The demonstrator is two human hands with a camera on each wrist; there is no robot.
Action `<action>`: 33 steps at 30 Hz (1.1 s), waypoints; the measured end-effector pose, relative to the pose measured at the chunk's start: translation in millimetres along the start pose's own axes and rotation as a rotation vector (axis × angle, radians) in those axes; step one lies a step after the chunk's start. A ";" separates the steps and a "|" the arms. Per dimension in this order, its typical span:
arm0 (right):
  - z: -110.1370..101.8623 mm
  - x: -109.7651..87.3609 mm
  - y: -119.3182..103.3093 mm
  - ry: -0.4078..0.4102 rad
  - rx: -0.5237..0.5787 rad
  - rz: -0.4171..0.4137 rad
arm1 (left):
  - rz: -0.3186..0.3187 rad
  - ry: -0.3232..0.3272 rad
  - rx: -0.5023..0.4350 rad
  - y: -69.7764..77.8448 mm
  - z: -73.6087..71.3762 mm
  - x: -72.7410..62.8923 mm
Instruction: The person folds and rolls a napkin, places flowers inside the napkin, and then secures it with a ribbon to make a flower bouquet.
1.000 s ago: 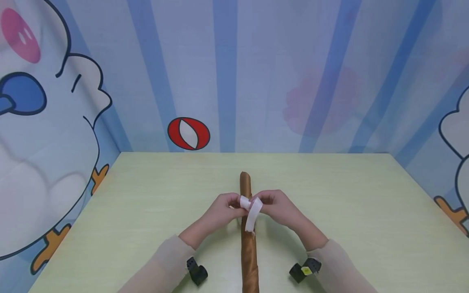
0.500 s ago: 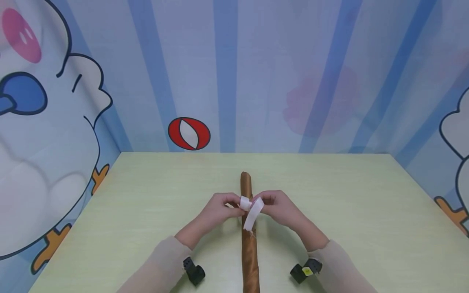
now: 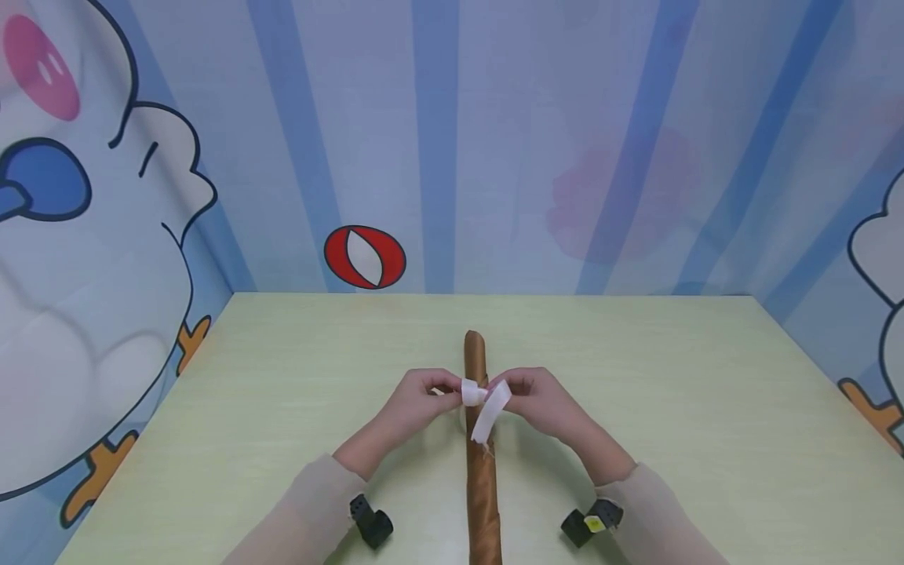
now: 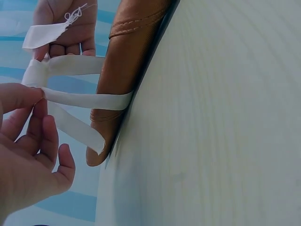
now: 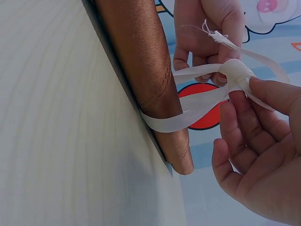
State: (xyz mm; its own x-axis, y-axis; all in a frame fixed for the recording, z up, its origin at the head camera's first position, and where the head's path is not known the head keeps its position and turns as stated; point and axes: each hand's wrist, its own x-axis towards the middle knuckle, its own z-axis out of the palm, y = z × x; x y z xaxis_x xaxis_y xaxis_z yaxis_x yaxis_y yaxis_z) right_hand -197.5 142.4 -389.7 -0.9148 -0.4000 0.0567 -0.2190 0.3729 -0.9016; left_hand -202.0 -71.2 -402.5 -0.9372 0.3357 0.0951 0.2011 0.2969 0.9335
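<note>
A long brown rolled bundle of shiny fabric [image 3: 482, 490] lies lengthwise on the pale table, with stitched seams near its far end. White ribbon [image 4: 89, 100] passes around it and rises to a knot [image 5: 237, 73] held above the roll. On the left side my left hand [image 3: 420, 399] pinches the ribbon between thumb and index finger at the knot. From the right, my right hand [image 3: 542, 400] pinches it too, thumb and fingertip at the knot's edge; the other fingers curl loosely. One frayed ribbon end [image 5: 216, 36] sticks out, and another tail hangs toward me over the roll.
The pale wood-grain table [image 3: 671, 392] spreads out on both sides of the roll. Behind it stands a blue striped backdrop [image 3: 494, 157] with cartoon prints. A small black camera [image 3: 372, 522] sits at each wrist.
My left hand has shifted slightly left, drawing the ribbon a little to that side. The right hand has barely moved, and the roll stays almost in place.
</note>
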 end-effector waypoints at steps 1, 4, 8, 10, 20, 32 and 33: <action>-0.1 -0.2 0.4 -0.002 0.001 -0.005 | -0.005 0.000 0.002 -0.1 0.0 -0.1; -0.3 -0.5 1.5 -0.006 0.002 -0.016 | -0.013 -0.004 0.006 -0.6 -0.2 -0.1; -0.7 -0.6 3.4 -0.002 0.003 -0.018 | -0.013 0.004 -0.003 -1.3 -1.6 -0.6; -0.9 -0.7 4.1 0.001 0.005 -0.015 | -0.012 0.015 -0.003 -1.5 -2.4 -0.7; -1.9 -2.1 6.3 0.007 0.008 0.008 | 0.008 0.000 -0.030 -3.3 -5.5 -2.6; -4.3 -4.1 4.4 0.005 0.016 0.030 | -0.023 0.048 -0.120 -2.3 -4.9 1.2; -4.3 -4.1 4.3 0.005 0.014 0.031 | -0.023 0.044 -0.126 -2.0 -5.1 1.3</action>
State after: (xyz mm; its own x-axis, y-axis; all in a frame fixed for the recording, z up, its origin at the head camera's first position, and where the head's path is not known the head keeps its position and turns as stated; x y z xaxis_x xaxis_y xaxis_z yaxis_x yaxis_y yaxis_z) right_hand -196.1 149.2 -391.9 -0.9228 -0.3840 0.0305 -0.1854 0.3733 -0.9090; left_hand -205.1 -76.0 -402.5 -0.9534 0.2894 0.0855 0.1444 0.1886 0.9714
